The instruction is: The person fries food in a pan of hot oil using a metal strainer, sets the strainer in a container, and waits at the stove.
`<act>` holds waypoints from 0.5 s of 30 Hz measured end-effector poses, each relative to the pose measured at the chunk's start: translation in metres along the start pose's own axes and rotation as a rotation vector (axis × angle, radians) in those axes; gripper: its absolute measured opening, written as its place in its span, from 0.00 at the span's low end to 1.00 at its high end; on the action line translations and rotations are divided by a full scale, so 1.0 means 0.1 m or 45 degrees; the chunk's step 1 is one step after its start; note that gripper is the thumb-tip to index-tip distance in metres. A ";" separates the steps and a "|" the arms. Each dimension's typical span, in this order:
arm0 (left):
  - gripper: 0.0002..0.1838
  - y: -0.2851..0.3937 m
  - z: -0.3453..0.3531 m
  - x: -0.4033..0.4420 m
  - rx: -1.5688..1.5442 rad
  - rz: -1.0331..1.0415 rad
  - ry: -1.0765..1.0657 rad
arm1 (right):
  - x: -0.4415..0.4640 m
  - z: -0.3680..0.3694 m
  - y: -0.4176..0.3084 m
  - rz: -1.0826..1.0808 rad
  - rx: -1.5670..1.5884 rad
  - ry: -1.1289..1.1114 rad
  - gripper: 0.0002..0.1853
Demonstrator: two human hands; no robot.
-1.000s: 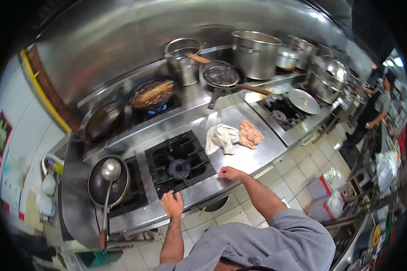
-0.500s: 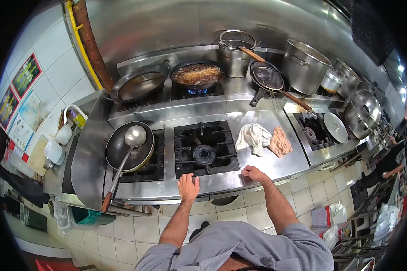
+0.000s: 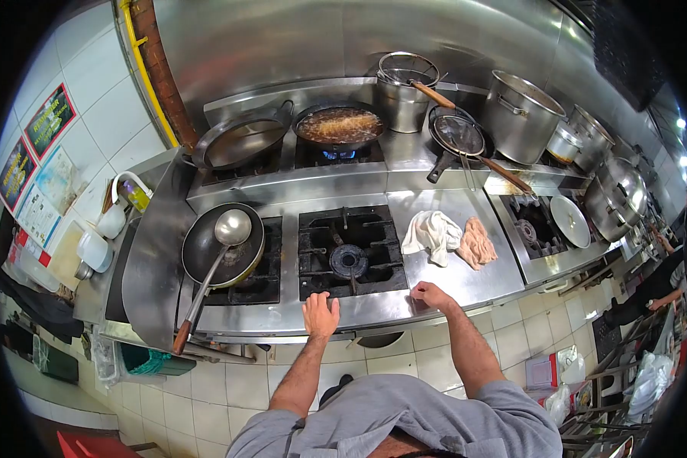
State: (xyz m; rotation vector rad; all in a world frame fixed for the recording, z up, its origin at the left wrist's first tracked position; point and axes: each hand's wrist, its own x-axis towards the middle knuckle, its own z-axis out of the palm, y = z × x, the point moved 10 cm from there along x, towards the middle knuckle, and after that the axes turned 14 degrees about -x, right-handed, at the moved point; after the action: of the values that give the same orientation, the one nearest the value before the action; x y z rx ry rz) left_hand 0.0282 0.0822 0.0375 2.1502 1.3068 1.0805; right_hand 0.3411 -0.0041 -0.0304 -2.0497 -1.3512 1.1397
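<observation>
My left hand (image 3: 320, 314) lies on the steel front edge just below the middle gas burner (image 3: 349, 261), fingers stretched out and holding nothing. To its right, my right hand (image 3: 430, 295) rests on the same edge with its fingers curled in and nothing visible in them. Just beyond that hand lie a white cloth (image 3: 433, 236) and a pinkish cloth (image 3: 477, 243) on the steel counter (image 3: 412, 282). Left of the burner sits a black wok (image 3: 198, 240), and a ladle (image 3: 232, 227) with a wooden-ended handle lies across it.
Food fries in dark bubbling oil in a rear pan (image 3: 339, 126) over a blue flame. Another wok (image 3: 244, 145) stands left of it. Wooden-handled strainers (image 3: 459, 135), a tall pot (image 3: 520, 118) and a white lid (image 3: 569, 221) are to the right. A person (image 3: 656, 290) is at far right.
The view has shifted slightly, so the stove and pans appear a little further right. Both hands stay on the front edge, and the cloths and ladle lie as before.
</observation>
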 end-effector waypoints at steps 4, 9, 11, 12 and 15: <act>0.16 0.01 -0.01 0.00 0.007 -0.016 -0.008 | -0.03 -0.01 -0.02 0.012 -0.018 0.000 0.13; 0.16 0.00 0.00 0.00 0.006 -0.028 -0.007 | -0.04 -0.02 -0.03 0.013 -0.031 0.008 0.13; 0.16 -0.01 0.00 0.00 0.007 -0.024 -0.002 | -0.02 -0.02 -0.03 -0.006 -0.039 0.016 0.13; 0.16 -0.01 0.00 0.00 0.008 -0.019 0.002 | -0.02 -0.02 -0.03 -0.009 -0.036 0.022 0.13; 0.16 0.01 -0.02 0.00 0.004 -0.007 0.007 | 0.01 -0.01 0.02 -0.008 -0.021 0.026 0.13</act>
State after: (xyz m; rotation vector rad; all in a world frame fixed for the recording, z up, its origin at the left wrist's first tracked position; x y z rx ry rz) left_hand 0.0273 0.0812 0.0393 2.1464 1.3172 1.0835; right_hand 0.3430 -0.0037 -0.0315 -2.0616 -1.3613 1.1057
